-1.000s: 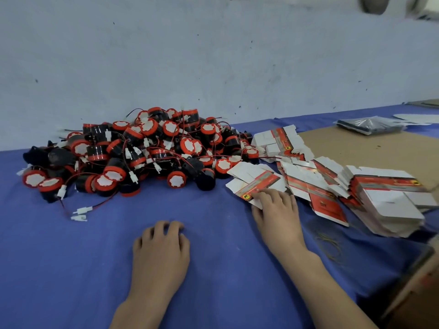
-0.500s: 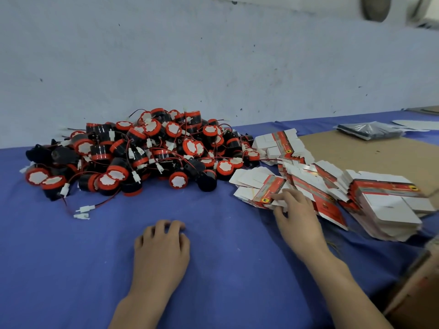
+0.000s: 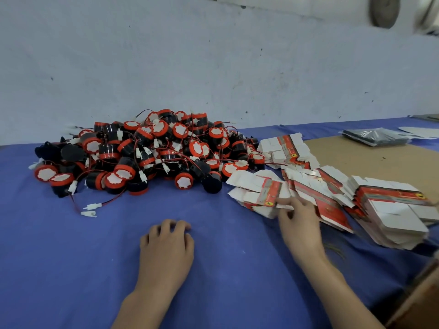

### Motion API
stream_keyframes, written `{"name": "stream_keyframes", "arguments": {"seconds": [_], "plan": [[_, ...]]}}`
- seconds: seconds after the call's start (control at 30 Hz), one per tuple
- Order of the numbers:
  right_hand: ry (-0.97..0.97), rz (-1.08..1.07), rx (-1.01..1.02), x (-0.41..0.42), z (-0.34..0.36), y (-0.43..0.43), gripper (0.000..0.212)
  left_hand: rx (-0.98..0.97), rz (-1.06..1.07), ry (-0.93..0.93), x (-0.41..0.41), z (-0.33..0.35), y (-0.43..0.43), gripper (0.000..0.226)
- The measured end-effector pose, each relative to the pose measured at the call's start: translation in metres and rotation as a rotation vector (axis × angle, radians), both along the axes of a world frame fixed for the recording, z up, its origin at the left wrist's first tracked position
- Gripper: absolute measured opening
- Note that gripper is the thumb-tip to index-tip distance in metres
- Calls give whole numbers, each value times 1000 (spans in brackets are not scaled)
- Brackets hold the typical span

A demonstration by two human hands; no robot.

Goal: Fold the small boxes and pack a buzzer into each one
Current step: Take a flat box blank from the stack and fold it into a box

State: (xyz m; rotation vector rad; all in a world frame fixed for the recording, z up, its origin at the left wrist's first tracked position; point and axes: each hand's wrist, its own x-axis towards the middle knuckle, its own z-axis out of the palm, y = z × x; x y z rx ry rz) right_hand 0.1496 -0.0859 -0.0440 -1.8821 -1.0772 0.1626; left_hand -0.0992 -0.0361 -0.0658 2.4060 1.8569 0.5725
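Clock is read from the left hand, with 12 toward the wall (image 3: 166, 67).

Left hand (image 3: 166, 248): palm down on the blue cloth (image 3: 71, 269), fingers loosely curled, holding nothing.

Right hand (image 3: 300, 226): at 3 o'clock, apart from the left. Its index finger lies on the near edge of the blank stack (image 3: 255, 189) with the thumb under it, so it pinches that edge. There's some motion blur there.

Blank stack: flat boxes, white with red print, at 2 o'clock. A fan of blanks (image 3: 325, 198) runs on rightward from it and ends in the thick stack (image 3: 394, 214) at 3 o'clock. All of them lie flat.

Buzzer pile (image 3: 152, 157): at 11 to 12 o'clock, heaped on the cloth near the wall. Black bodies, red caps, white discs, red wires. Its right edge touches the blanks.

Loose white plugs (image 3: 91, 208) are on the cloth at 10 o'clock, just in front of the pile.

Brown cardboard sheet (image 3: 356, 157): at 2 o'clock, beyond the blanks. The wrapped dark pack (image 3: 375, 136) sits at its far edge.
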Motion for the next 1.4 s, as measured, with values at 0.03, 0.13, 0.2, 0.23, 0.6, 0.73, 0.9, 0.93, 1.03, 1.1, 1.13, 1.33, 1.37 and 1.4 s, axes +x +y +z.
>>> {"name": "stream_keyframes", "arguments": {"seconds": [0.03,0.13,0.2,0.23,0.6,0.73,0.9,0.93,1.03,1.1,1.13,1.33,1.37,1.4], "plan": [[-25,43,0,-10,0,2,23,5,2,2,0,0,0,33],[-106,51,32,-24,1,6,23,13,2,4,1,0,0,33],[-88,-27,81,-20,5,7,18,8,-7,-2,0,1,0,33],[-76,-66,104,-17,7,6,17,8,-12,-5,0,1,0,33],[479,243,456,-52,52,-12,37,-118,-224,-857,10,30,-11,45],[703,501,218,-79,39,-10,27,-229,-238,-1205,15,41,-17,35],[794,551,105,-86,29,-2,24,-107,-153,-1347,7,51,-14,38],[810,546,91,-85,28,0,25,-104,-165,-1353,5,52,-12,36],[810,548,11,-87,24,4,30,-182,-211,-1368,-3,52,-8,20],[757,493,8,-90,22,6,23,-233,-241,-1322,-6,53,-8,16],[698,447,31,-90,20,7,17,-223,-267,-1293,-6,53,-9,15],[577,576,268,-103,25,11,28,-138,-461,-1078,1,58,-24,25],[576,593,284,-105,26,11,31,-164,-486,-1071,1,59,-24,27],[574,601,301,-107,26,11,30,-195,-512,-1065,1,59,-25,28]]}}
